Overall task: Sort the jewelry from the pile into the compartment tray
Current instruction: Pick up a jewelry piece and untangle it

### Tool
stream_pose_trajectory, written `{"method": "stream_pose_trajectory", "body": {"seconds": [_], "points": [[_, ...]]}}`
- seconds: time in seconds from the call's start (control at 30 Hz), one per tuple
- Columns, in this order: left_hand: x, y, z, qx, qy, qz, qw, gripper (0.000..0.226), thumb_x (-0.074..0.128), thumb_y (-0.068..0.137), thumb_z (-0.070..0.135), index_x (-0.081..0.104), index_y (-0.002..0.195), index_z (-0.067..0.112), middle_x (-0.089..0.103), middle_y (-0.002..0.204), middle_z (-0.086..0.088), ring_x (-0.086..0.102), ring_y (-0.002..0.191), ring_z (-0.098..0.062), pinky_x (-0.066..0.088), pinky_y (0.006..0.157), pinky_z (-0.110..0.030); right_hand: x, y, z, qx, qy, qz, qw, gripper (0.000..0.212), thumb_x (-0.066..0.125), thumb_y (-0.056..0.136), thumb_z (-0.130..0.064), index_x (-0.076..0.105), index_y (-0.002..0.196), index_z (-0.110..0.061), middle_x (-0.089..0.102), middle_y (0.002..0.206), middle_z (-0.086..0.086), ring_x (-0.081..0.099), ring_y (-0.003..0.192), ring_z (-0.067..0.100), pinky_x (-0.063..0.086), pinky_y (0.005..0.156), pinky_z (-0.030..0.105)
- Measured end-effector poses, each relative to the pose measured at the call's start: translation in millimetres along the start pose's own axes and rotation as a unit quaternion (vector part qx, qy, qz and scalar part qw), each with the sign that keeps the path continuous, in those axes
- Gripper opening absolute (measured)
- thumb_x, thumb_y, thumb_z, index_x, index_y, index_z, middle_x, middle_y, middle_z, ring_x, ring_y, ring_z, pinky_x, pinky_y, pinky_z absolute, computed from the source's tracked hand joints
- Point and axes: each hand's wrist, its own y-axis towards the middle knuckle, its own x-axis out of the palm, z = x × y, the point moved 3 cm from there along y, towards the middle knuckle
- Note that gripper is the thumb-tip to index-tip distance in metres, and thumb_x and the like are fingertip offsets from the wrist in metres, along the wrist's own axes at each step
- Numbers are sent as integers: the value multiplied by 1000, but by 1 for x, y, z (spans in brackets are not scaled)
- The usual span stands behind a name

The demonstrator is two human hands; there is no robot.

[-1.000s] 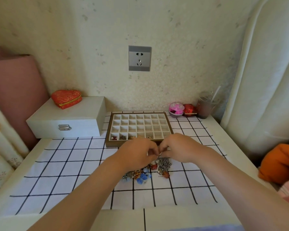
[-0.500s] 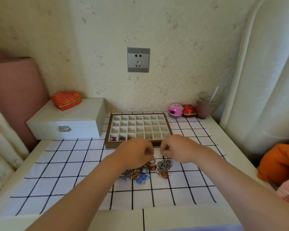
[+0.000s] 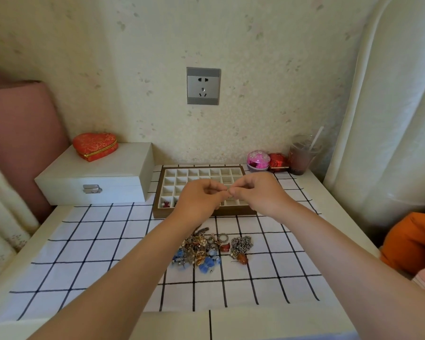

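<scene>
Both hands have lifted off the pile (image 3: 201,251) since the earlier frame and are over the tray (image 3: 157,192), front rows. Left hand (image 3: 199,200) and right hand (image 3: 258,192) meet tip to tip, fingers (image 3: 241,186) pinching a small piece (image 3: 228,191), too tiny to identify. Pile lies behind them on the checked cloth (image 3: 96,241), well apart. White box (image 3: 96,173) sits just left of the tray. Cloth is bare either side of the pile, and the tabletop (image 3: 334,212) edge is at right.

Soft, even light; the curtain (image 3: 390,106) right of the right hand (image 3: 260,193) is rendered brightest. Faint shadows are cast on the desk (image 3: 339,217) under the forearms. Edges are bowed by wide-angle distortion. The small piece (image 3: 228,191) pinched against the left hand (image 3: 199,201) is not resolved.
</scene>
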Motion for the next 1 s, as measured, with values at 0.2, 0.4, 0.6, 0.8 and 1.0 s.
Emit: {"method": "stream_pose_trajectory", "body": {"seconds": [0.2, 0.4, 0.6, 0.8, 1.0], "points": [[-1, 16, -13, 104, 223, 7, 969, 19, 61, 95, 32, 68, 112, 28, 66, 102, 15, 60, 93, -5, 52, 86, -31, 4, 18, 9, 5, -172, 37, 984, 8, 66, 93, -36, 71, 90, -31, 66, 87, -14, 63, 85, 9, 50, 75, 32], [3, 21, -30, 165, 427, -55, 888, 41, 55, 94, 47, 56, 133, 33, 55, 134, 4, 43, 126, -19, 36, 106, -40, 19, 29, 17, 7, -324, -29, 946, 12, 63, 94, -33, 72, 87, -32, 63, 86, -11, 60, 79, 14, 41, 65, 28], [6, 26, -39, 164, 440, -116, 875, 51, 57, 92, 47, 47, 140, 36, 44, 145, 3, 39, 133, -21, 33, 111, -44, 24, 36, 15, -20, -353, -47, 934, 16, 63, 94, -36, 78, 90, -32, 68, 83, -10, 61, 76, 13, 43, 63, 27], [7, 27, -43, 177, 458, -118, 863, 53, 57, 91, 46, 43, 142, 36, 41, 147, 3, 38, 133, -20, 33, 111, -42, 16, 30, 20, -31, -349, -91, 932, 29, 53, 92, -27, 75, 103, -42, 59, 86, -19, 57, 81, 11, 34, 57, 25], [5, 24, -39, 182, 453, -120, 865, 53, 58, 92, 45, 45, 142, 33, 40, 147, 1, 37, 135, -20, 34, 111, -40, 16, 24, 19, -40, -343, -110, 932, 31, 52, 95, -29, 70, 115, -43, 37, 88, -18, 53, 90, 13, 35, 71, 28]]}}
